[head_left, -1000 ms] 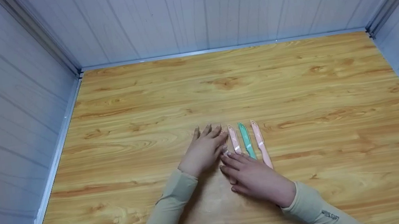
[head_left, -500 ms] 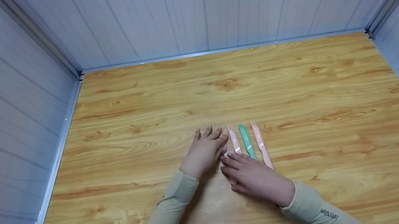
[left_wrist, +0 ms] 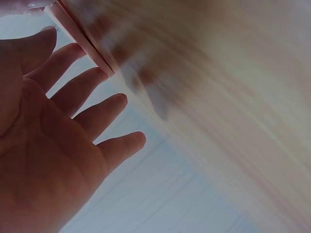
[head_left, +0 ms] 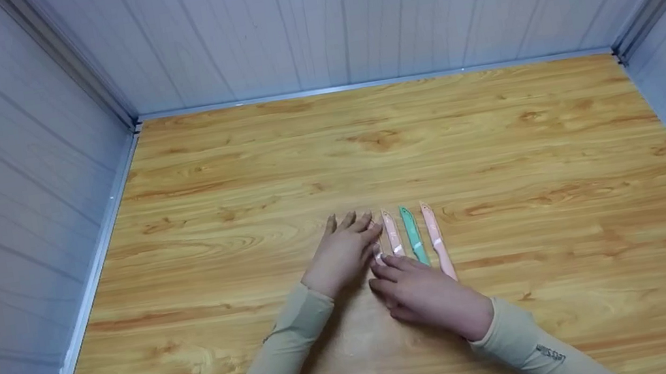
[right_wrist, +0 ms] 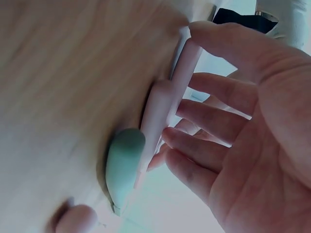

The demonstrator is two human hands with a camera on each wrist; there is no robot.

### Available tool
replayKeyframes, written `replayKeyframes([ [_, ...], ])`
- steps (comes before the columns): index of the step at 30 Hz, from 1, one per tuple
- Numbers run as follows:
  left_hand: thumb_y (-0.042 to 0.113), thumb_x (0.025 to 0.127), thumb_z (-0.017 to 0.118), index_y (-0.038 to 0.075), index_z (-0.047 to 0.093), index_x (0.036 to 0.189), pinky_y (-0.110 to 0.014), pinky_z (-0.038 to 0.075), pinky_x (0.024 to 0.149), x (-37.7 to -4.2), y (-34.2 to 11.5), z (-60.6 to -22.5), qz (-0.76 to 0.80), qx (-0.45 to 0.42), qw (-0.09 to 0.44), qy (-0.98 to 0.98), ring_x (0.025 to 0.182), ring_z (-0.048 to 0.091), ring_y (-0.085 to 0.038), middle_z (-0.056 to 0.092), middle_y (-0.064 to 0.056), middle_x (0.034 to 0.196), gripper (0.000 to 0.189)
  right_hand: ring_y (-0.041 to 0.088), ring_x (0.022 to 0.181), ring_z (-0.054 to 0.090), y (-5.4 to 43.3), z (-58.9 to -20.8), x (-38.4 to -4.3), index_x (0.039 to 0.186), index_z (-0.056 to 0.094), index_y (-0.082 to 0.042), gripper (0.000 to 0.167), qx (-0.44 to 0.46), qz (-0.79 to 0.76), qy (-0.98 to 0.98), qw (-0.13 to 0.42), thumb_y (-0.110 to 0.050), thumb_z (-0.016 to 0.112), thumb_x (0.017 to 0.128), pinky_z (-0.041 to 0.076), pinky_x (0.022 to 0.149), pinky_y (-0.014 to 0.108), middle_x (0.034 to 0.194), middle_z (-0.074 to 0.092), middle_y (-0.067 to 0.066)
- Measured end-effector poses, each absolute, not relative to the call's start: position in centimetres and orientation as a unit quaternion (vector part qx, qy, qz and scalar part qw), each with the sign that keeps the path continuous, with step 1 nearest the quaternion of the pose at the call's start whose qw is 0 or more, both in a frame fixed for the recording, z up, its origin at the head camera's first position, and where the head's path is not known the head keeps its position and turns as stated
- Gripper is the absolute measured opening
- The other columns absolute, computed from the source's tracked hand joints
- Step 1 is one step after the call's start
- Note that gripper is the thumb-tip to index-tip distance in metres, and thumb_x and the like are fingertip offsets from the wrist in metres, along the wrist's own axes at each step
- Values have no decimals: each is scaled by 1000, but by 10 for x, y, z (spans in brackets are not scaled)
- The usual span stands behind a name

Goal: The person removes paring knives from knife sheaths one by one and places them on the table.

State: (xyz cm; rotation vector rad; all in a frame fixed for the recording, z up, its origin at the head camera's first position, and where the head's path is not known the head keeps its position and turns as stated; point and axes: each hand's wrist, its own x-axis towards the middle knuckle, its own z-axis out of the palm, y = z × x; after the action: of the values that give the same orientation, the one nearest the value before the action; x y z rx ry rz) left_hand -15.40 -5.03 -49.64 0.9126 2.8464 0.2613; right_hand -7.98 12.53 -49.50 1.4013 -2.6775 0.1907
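Note:
Several knives lie side by side on the wooden table, tips pointing away. From the left in the head view come a mostly hidden pink knife (head_left: 379, 255), a second pink knife (head_left: 392, 231), a green knife (head_left: 413, 236) and another pink knife (head_left: 438, 244). My left hand (head_left: 343, 255) lies beside the leftmost knife; in the left wrist view its straight fingertips touch that knife's edge (left_wrist: 80, 39). My right hand (head_left: 435, 297) covers the lower handles. In the right wrist view, its thumb and extended fingers touch the leftmost handle (right_wrist: 184, 65). The green handle (right_wrist: 125, 165) stands apart from the fingers.
The wood-grain table (head_left: 379, 140) extends around the knives on all sides. Pale panel walls (head_left: 341, 21) close it off at the back, left and right, with a metal strip (head_left: 293, 95) along the back edge.
Both hands stay nearly in place. The right hand's fingers shift slightly near the leftmost knife's handle. The row of knives looks the same.

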Motion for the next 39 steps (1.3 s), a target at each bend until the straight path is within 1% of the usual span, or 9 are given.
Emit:
replayKeyframes([
  [6,32,100,48,23,50,140,-59,17,109,-154,-51,-496,89,305,64,946,136,31,-35,41,-4,147,41,35,117,53,124,-494,-81,114,66,-5,33,467,63,-879,66,-18,66,83,40,102,43,121,61,15],
  [14,29,101,47,23,50,141,-60,18,109,-153,-50,-496,91,303,66,946,136,32,-35,41,-4,147,40,36,114,55,124,-492,-81,111,68,-5,31,470,55,-879,65,-19,66,83,43,99,43,118,64,14],
  [23,26,102,45,24,49,141,-60,17,109,-153,-49,-497,93,296,77,948,137,31,-34,39,-4,148,40,36,112,57,126,-490,-86,110,66,-2,36,488,59,-869,67,-17,68,77,43,98,41,117,63,15],
  [28,22,101,45,24,47,142,-60,18,109,-152,-48,-497,87,298,83,947,137,31,-34,38,-4,149,41,34,108,59,128,-487,-89,104,65,-3,37,508,57,-856,79,-18,71,71,46,95,40,110,64,12],
  [33,21,101,48,24,48,142,-60,19,108,-151,-49,-496,95,297,83,947,136,31,-35,38,-5,149,42,33,105,60,129,-485,-92,101,64,-4,35,513,72,-852,70,-16,70,69,46,94,39,106,63,10],
  [39,26,96,58,24,47,142,-61,17,109,-152,-49,-494,101,295,88,946,137,30,-36,37,-6,149,48,31,105,60,129,-481,-96,97,64,-5,30,513,96,-852,47,-14,69,68,46,94,38,102,63,8],
])
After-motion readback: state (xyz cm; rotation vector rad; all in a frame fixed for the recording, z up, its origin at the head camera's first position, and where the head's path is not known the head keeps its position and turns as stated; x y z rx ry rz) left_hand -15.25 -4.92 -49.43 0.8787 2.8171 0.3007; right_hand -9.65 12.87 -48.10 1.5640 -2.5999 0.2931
